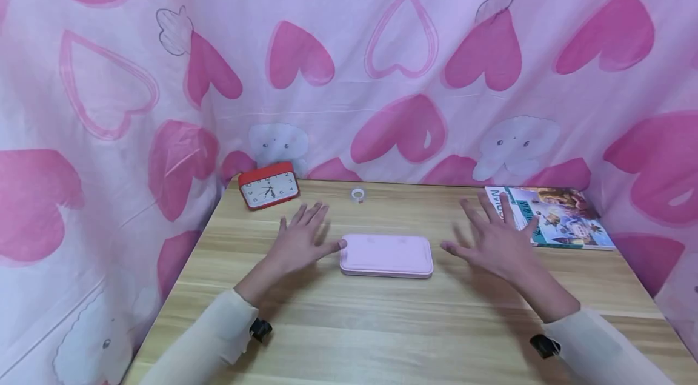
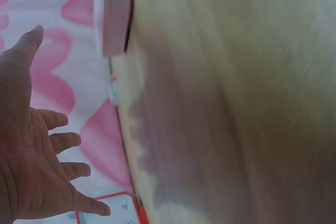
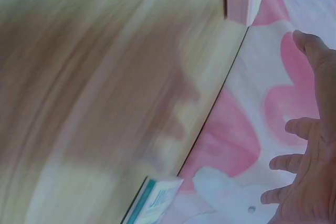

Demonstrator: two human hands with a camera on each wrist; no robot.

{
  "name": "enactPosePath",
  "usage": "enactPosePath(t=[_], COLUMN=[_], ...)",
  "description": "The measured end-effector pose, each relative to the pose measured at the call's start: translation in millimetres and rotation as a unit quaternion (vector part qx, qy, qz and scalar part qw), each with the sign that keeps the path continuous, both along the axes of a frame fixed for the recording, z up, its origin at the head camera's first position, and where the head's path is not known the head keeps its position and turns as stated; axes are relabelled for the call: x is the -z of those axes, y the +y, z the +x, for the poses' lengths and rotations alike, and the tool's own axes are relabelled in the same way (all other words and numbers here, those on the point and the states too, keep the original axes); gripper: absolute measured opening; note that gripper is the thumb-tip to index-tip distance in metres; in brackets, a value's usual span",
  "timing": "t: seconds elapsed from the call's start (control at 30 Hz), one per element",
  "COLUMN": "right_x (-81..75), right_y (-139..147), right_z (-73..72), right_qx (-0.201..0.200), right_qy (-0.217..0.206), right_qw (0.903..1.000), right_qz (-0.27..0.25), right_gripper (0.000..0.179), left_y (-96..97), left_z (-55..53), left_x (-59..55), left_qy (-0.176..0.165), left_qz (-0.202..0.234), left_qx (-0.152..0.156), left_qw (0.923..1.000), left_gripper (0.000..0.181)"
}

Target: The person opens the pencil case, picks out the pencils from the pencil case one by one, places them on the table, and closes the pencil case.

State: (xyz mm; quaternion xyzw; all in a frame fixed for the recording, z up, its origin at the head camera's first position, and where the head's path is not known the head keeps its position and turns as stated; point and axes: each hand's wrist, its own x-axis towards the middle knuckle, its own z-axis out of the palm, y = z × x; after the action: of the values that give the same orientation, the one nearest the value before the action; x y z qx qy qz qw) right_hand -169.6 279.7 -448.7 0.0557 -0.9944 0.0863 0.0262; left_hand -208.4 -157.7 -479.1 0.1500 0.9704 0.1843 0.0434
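Observation:
A pink rectangular case (image 1: pixel 386 255) with rounded corners lies flat in the middle of the table, its lid closed. My left hand (image 1: pixel 297 244) hovers to its left, fingers spread, and the thumb tip overlaps the case's left edge in the head view. On the other side my right hand (image 1: pixel 497 245) is held over the table with fingers spread, its thumb a little away from the case. Neither hand holds anything. The left wrist view shows the left palm (image 2: pixel 31 166) and the end of the case (image 2: pixel 114 14); the right wrist view shows the right hand (image 3: pixel 310 156) likewise.
A red alarm clock (image 1: pixel 269 185) stands at the back left. Behind the case sits a small roll of clear tape (image 1: pixel 357 194). An illustrated book (image 1: pixel 567 221) lies at the back right, beyond the right hand. Pink heart-patterned cloth (image 1: pixel 338 112) hangs around the wooden table (image 1: pixel 371 324).

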Motion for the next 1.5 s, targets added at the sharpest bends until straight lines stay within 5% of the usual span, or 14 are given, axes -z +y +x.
enactPosePath(t=[0.47, 0.9, 1.17, 1.5], right_x=[-3.3, 6.2, 17.7, 26.8], right_y=[-52, -106, -130, -145], right_z=[-11.4, -15.5, -12.1, -11.5], right_qx=[-0.064, -0.155, -0.224, -0.235], right_qy=[0.013, 0.013, -0.024, -0.044], right_qw=[0.9978, 0.9873, 0.9734, 0.9686], right_qz=[0.014, 0.030, 0.042, 0.068], right_gripper=[0.111, 0.105, 0.103, 0.084], left_y=[22.7, 30.0, 33.3, 36.8], left_z=[15.3, 18.4, 16.2, 16.8], left_x=[22.9, 28.8, 30.0, 26.1], left_qy=[-0.036, -0.040, -0.030, -0.030], left_qz=[0.008, 0.004, 0.001, -0.020], left_qx=[0.042, 0.054, 0.053, 0.056], left_qw=[0.9984, 0.9977, 0.9982, 0.9978], left_gripper=[0.108, 0.118, 0.113, 0.108])
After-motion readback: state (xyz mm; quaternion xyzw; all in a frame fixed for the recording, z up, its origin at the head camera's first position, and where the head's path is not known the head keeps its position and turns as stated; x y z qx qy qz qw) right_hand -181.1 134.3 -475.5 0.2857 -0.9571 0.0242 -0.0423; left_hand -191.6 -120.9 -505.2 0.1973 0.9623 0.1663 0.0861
